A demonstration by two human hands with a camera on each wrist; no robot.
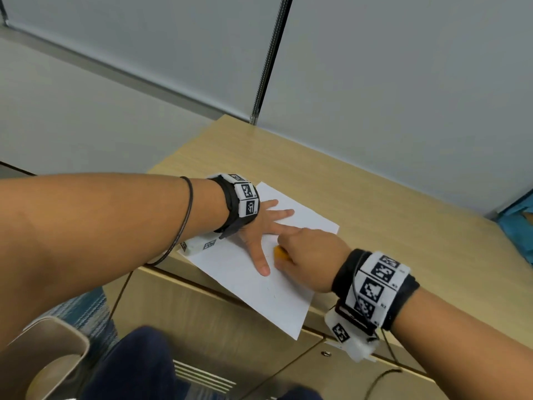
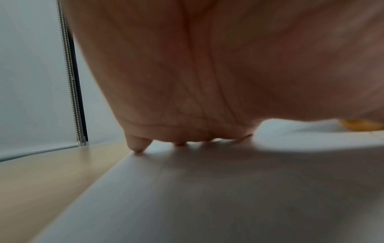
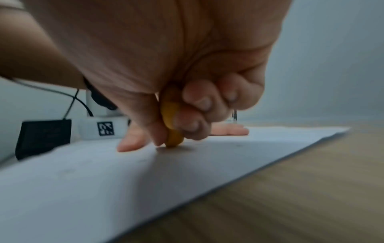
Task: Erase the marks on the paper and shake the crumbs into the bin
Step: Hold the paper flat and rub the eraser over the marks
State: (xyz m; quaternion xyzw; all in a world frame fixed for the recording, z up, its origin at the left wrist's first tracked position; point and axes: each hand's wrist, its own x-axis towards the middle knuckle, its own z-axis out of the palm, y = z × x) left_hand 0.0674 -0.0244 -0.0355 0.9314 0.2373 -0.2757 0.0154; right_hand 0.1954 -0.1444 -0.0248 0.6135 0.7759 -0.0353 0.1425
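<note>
Bench [image 1: 375,203] first, wide and wooden; the paper [image 1: 259,301] lay at its six o'clock edge, one corner overhanging. Left hand [image 1: 259,226] pressed flat, fingers spread. Right hand [image 1: 311,255] pinched the yellow eraser [image 1: 281,253] tip-down. Thin, floppy sheet, likely best lifted by opposite edges

Light wood-grain desk [image 1: 375,203] is standing against grey partition panels. White paper [image 1: 236,272] is lying directly on it, skewed, one near corner overhanging the front edge. A hand is pressing the sheet flat.
</note>
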